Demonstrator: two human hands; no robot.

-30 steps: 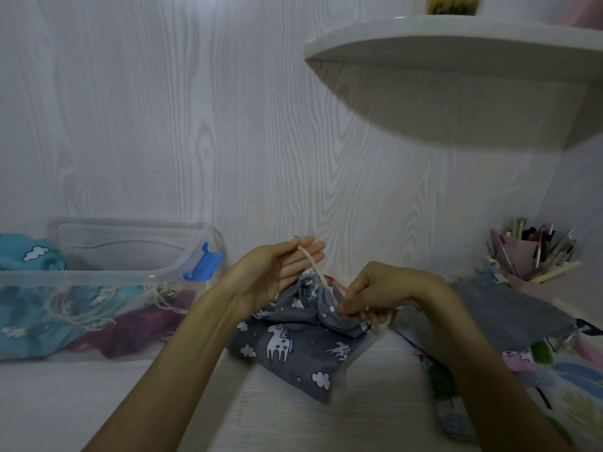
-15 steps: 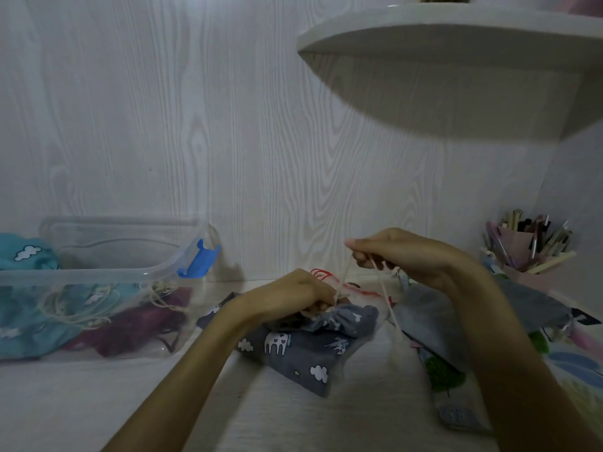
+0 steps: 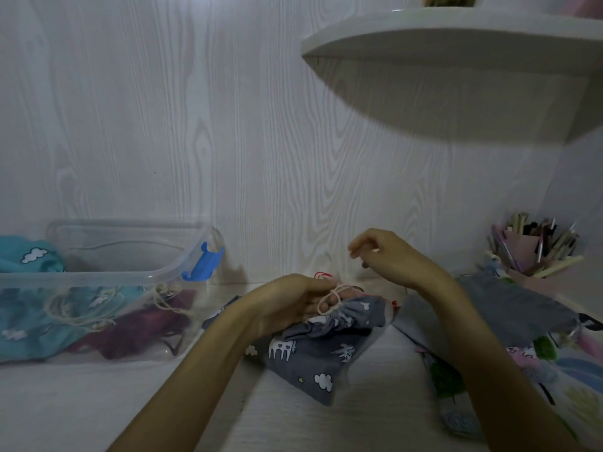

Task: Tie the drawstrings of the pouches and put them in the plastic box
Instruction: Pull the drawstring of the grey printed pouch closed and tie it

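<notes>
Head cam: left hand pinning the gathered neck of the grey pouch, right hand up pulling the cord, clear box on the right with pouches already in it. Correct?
One thing is wrong: the clear box sits on the left, not the right, as the head view shows. The rest stands: the left hand pins the gathered neck of the grey pouch, the right hand is raised pulling the cord, and pouches already lie in the box.

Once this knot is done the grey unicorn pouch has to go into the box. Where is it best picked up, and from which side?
Probably by the gathered neck of the grey unicorn pouch, coming from above: the cloth is bunched narrow there, raised off the desk, and the left hand already holds it beside the drawstring loop. The flat body offers no edge to pinch. The plastic box sits to the left.
</notes>
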